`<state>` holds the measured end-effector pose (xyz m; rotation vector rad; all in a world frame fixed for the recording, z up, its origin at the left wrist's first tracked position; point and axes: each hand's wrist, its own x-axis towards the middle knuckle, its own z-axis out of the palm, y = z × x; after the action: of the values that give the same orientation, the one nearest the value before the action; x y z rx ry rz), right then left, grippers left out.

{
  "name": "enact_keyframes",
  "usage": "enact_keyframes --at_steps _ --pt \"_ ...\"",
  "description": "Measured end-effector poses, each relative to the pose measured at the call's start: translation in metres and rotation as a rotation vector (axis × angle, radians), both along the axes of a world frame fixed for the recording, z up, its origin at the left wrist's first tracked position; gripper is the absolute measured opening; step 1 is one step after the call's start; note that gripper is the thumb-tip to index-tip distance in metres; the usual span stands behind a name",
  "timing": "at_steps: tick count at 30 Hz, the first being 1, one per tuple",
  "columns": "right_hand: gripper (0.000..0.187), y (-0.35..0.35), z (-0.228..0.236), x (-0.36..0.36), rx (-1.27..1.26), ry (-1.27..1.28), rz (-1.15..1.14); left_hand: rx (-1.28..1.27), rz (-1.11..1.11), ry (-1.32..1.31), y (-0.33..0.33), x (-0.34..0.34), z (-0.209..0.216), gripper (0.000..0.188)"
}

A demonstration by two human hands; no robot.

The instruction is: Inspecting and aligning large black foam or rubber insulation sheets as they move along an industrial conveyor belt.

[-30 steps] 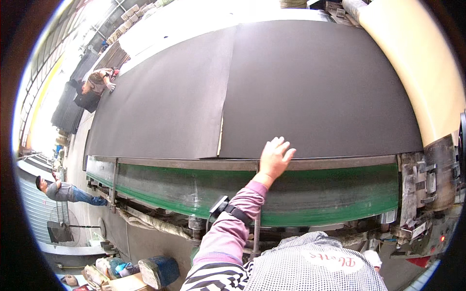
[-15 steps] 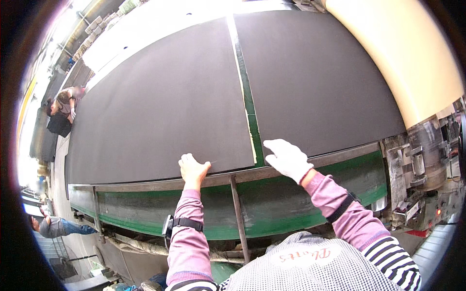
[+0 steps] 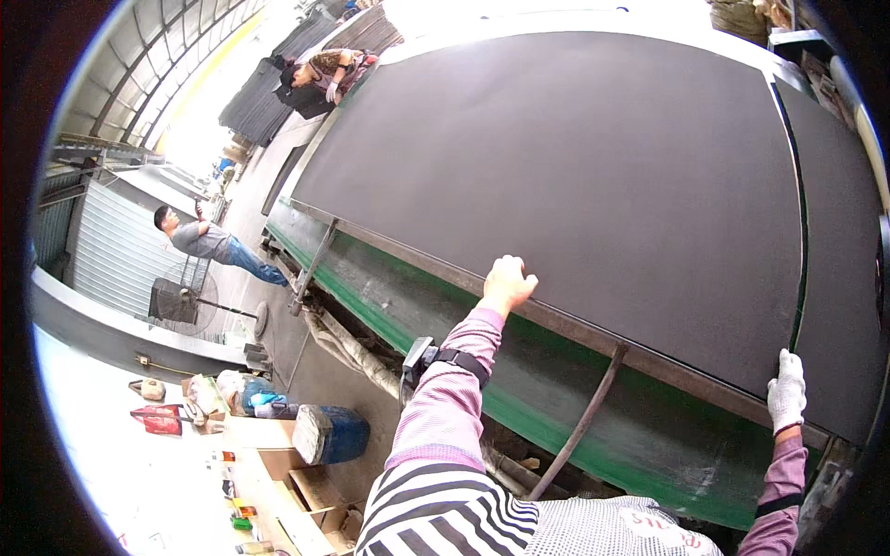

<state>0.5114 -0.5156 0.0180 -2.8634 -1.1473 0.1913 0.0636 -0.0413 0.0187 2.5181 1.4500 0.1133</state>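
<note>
A large flat black sheet (image 3: 593,176) lies on the conveyor table in front of me. My left hand (image 3: 508,284), bare, rests at the sheet's near edge with its fingers bent and the thumb apart. My right hand (image 3: 787,393), in a white glove, is at the sheet's near right corner, its fingers lying along the right edge and the thumb on the near side. Beyond a narrow gap on the right lies a second black sheet (image 3: 839,241). The undersides of both hands are hidden.
A metal rail with a green belt (image 3: 575,445) below runs along the table's near side. One person (image 3: 324,74) bends at the far left end; another (image 3: 209,239) stands by a fan (image 3: 181,301). A blue drum (image 3: 343,434) and cardboard boxes (image 3: 320,491) stand lower left.
My view has swung left, bringing more of the floor into sight. My right hand has come from above the gap to the first sheet's corner. My left hand stays at the near edge.
</note>
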Motion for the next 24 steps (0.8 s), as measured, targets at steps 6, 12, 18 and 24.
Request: enact_keyframes --at_steps 6,12,18,24 --pt "0.035 -0.005 0.04 0.002 0.045 -0.125 -0.342 -0.066 -0.322 -0.127 -0.045 0.035 -0.001 0.045" --pt "0.03 -0.009 0.077 -0.016 -0.082 0.157 -0.464 -0.178 -0.457 -0.176 -0.06 0.047 0.02 0.032" --pt "0.033 -0.102 0.069 0.058 -0.043 0.158 -0.547 -0.139 -0.711 0.08 -0.047 0.047 0.014 0.035" --pt "0.029 -0.163 0.066 0.107 -0.022 0.07 -0.681 -0.163 -0.588 0.089 -0.146 0.133 0.026 0.035"
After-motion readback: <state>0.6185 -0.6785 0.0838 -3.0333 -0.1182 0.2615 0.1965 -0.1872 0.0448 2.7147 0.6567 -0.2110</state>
